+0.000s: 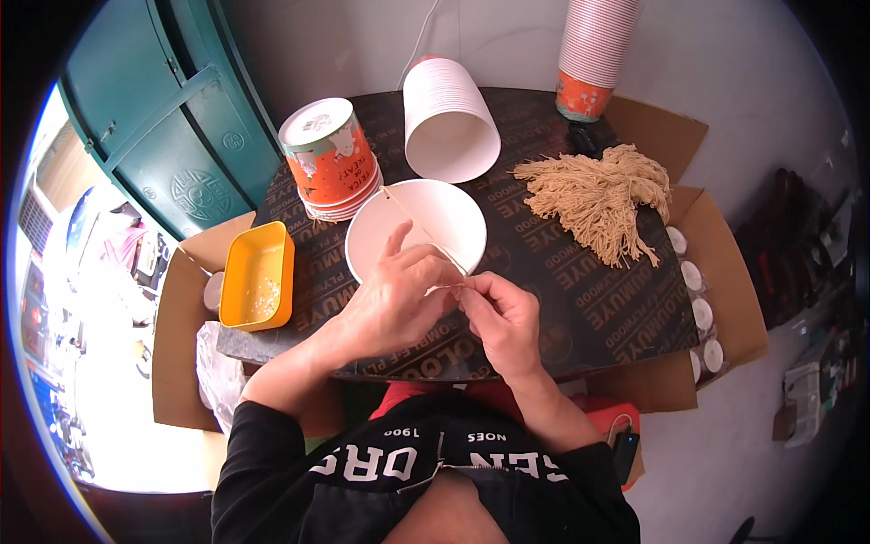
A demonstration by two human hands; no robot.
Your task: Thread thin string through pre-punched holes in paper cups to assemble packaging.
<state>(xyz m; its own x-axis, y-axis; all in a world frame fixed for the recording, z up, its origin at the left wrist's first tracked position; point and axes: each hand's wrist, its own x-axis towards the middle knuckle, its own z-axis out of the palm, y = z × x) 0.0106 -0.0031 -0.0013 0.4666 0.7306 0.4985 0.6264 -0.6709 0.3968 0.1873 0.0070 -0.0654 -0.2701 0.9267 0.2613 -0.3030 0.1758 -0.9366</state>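
Just in front of me stands a white paper bucket (464, 210), its mouth facing up. A thin tan cord (412, 214) runs from a spot on its far wall across the opening to the near rim. At that rim my left hand (406, 286) pinches the cord, with its index finger raised. Beside it, my right hand (504, 317) grips the same cord end between thumb and fingers. Both hands meet close together; the exact spot where the cord meets the near rim is partly hidden by my fingers.
A yellow tray (288, 263) with small white bits sits left. Upturned orange buckets (333, 177), a lying bucket stack (439, 95) and a tall stack (594, 54) stand farther back. A tan cord bundle (594, 195) lies right. Cardboard boxes (729, 281) flank the dark table (580, 317).
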